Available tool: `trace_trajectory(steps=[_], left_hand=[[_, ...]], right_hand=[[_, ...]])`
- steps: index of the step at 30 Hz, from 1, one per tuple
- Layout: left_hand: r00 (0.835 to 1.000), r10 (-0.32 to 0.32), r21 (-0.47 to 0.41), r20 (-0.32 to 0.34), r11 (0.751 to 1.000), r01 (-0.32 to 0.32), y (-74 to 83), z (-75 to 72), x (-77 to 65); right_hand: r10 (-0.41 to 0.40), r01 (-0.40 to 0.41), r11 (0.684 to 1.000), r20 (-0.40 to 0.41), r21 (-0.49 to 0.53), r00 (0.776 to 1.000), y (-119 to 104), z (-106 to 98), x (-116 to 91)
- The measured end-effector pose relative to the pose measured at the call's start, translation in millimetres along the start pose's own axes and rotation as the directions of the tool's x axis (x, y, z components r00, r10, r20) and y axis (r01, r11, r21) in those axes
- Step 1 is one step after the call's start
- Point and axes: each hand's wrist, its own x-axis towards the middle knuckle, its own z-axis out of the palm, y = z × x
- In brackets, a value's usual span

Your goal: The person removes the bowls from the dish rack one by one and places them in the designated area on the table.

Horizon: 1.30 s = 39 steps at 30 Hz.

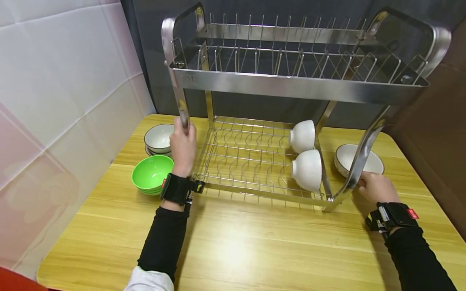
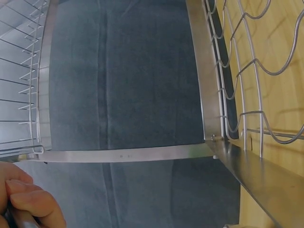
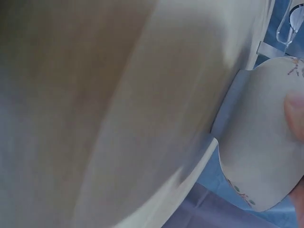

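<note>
A two-tier metal dish rack point(image 1: 291, 85) stands on the wooden table. My left hand point(image 1: 183, 147) grips its front left post, and the curled fingers point(image 2: 40, 204) show at the lower left of the left wrist view. On the right, my right hand point(image 1: 379, 187) holds the near side of a white bowl point(image 1: 371, 162) with a dark rim, just outside the rack. Fingers press the bowl's point(image 3: 256, 142) outer wall in the right wrist view; part of the grip is out of frame. Two white bowls, the rear one point(image 1: 303, 136) and the front one point(image 1: 307, 170), lean on edge in the lower tier.
Left of the rack sit stacked white bowls point(image 1: 159, 136) and, nearer, stacked green bowls point(image 1: 151, 173). Thin wire prongs point(image 1: 278, 60) rise from the upper tier. A pale wall covering point(image 1: 73, 81) borders the table point(image 1: 233, 242) on the left, a brown surface point(image 1: 433, 141) on the right.
</note>
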Motion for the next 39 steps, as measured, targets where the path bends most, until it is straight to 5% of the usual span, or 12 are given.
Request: trace_trajectory(steps=[7, 15, 21, 27, 33, 36, 39], left_hand=[[1.0, 0.004, -0.014, 0.004, 1.0, -0.004, 1.9, -0.7, -0.8], [1.0, 0.011, -0.008, -0.005, 1.0, -0.011, 0.3, -1.7, -0.7], [1.0, 0.005, -0.01, -0.002, 1.0, -0.005, -0.8, -0.9, 0.1], [1.0, 0.003, -0.016, 0.001, 1.0, -0.003, 0.3, -0.4, -0.3], [1.0, 0.004, -0.014, 0.002, 1.0, -0.004, 0.2, -0.6, -0.2], [1.0, 0.0, -0.018, 0.002, 1.0, 0.0, 0.0, -0.8, -0.1], [1.0, 0.0, -0.021, 0.006, 1.0, 0.0, 0.4, -0.7, -0.3]], right_hand=[[-0.002, -0.001, 0.996, 0.036, 0.085, 0.999, -5, -19, 2], [0.053, -0.042, 0.996, -0.143, 0.078, 0.988, -38, -88, -7], [0.026, -0.011, 0.998, -0.248, 0.064, 0.968, -67, -116, -17], [-0.093, 0.125, 0.99, -0.364, 0.065, 0.927, -95, -122, -25], [-0.271, 0.326, 0.943, -0.406, 0.07, 0.873, -128, -113, -21], [-0.32, 0.368, 0.927, -0.345, 0.08, 0.882, -144, -102, -14], [-0.302, 0.336, 0.936, -0.256, 0.102, 0.918, -157, -86, -8]])
